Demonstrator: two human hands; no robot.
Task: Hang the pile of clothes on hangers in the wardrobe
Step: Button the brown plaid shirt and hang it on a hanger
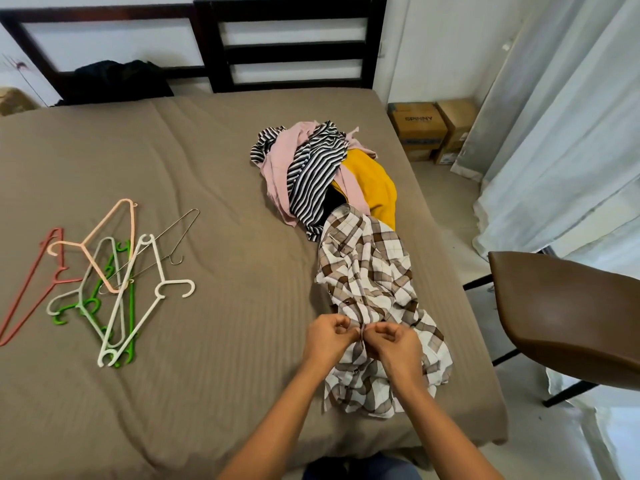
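Note:
A brown and white plaid shirt [370, 285] lies lengthwise on the right side of the bed. My left hand [329, 336] and my right hand [394, 341] pinch its front placket from either side, fingers curled on the cloth near a button. Behind the shirt sits the pile of clothes [322, 171]: a black and white striped garment, a pink one and a yellow one [375, 183]. A heap of hangers [110, 282] lies on the left of the bed, in pink, peach, green, white and wire. No wardrobe is in view.
The bed [214, 258] has a taupe cover and a dark slatted headboard [291, 43]. A dark bundle [117, 81] rests at the head. A brown chair [568, 317] stands close at the right. Cardboard boxes [429, 129] and white curtains [568, 140] fill the far right.

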